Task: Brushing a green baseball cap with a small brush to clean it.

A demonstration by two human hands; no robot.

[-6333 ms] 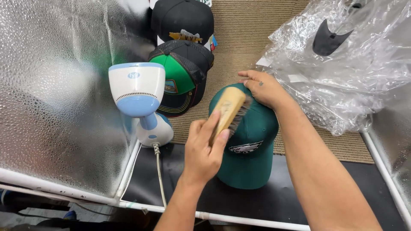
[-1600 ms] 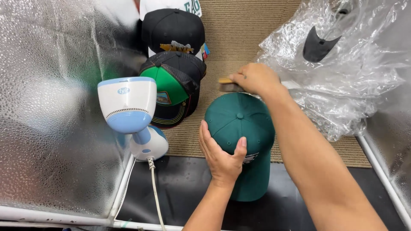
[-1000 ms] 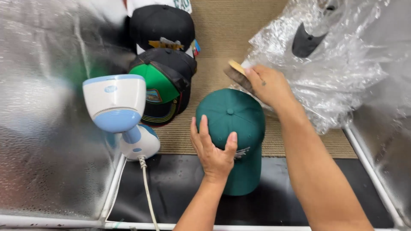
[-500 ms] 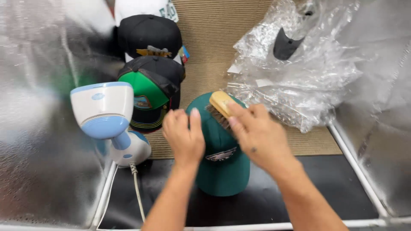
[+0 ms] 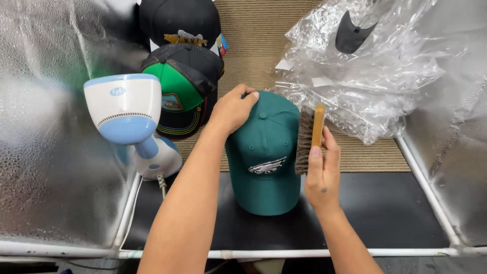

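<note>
1. While the left hand rests on the crown of the green cap, its fingers curl over the top near the button, pressing down rather than closed around anything.
2. The right hand grips a wooden brush, fingers wrapped around its lower end, bristles turned toward the cap's right side and touching or just beside the fabric; I cannot tell which.
3. The cap lies between the two hands, its brim toward the person, partly on the black surface and partly on the woven mat beyond the fingertips.
4. Judged from this, the step in hand is brushing the cap's side panel while the other hand steadies it.
5. A next stroke would call for the bristles to stay flat against the cloth and the steadying fingers to stay clear of the brush's path.
6. Left of the left fingers stands a white and blue steamer; beyond them lie two more caps. A crumpled plastic bag sits past the right fingers.
</note>
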